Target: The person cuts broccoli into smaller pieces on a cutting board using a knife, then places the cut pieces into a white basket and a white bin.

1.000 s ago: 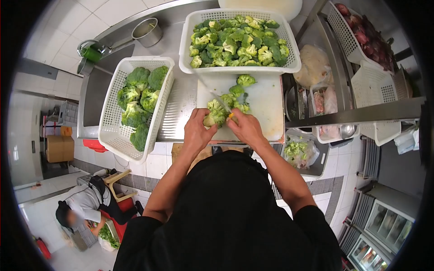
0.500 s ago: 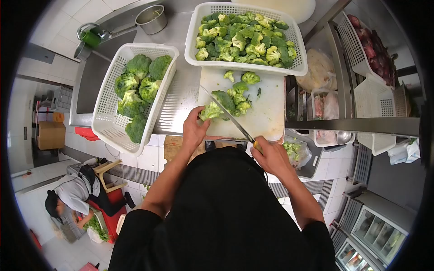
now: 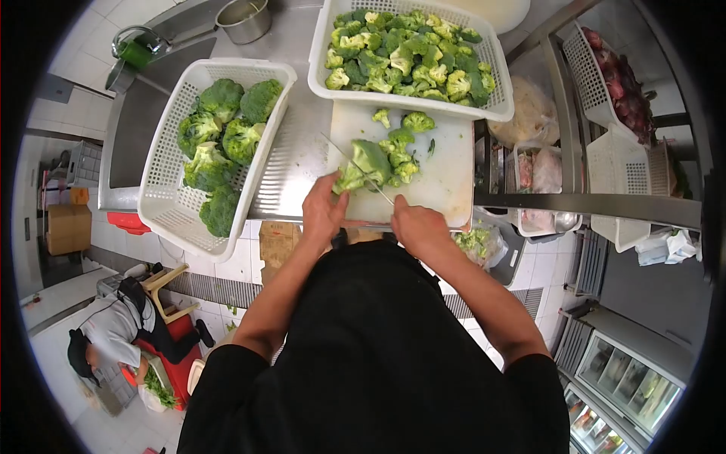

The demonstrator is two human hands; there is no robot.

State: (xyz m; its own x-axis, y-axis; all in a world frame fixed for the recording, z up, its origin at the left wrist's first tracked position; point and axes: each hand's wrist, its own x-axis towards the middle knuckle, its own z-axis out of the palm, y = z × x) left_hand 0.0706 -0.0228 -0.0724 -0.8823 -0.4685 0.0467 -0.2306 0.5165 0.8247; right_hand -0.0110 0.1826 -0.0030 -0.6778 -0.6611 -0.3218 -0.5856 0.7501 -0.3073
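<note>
Broccoli head (image 3: 368, 159) lies on the cutting board (image 3: 448, 197) — our left hand (image 3: 322, 208) has fingers pinched at its stem; our right hand (image 3: 418, 227) clamps the knife (image 3: 382, 192). Probably light, stiff-stemmed, crumbly-topped — we'd grip the stem.

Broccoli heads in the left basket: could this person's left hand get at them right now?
Probably yes: the basket is open-topped, and only its wall stands between the heads and the left hand. That hand seems to hold a piece, so must likely let go first.
</note>
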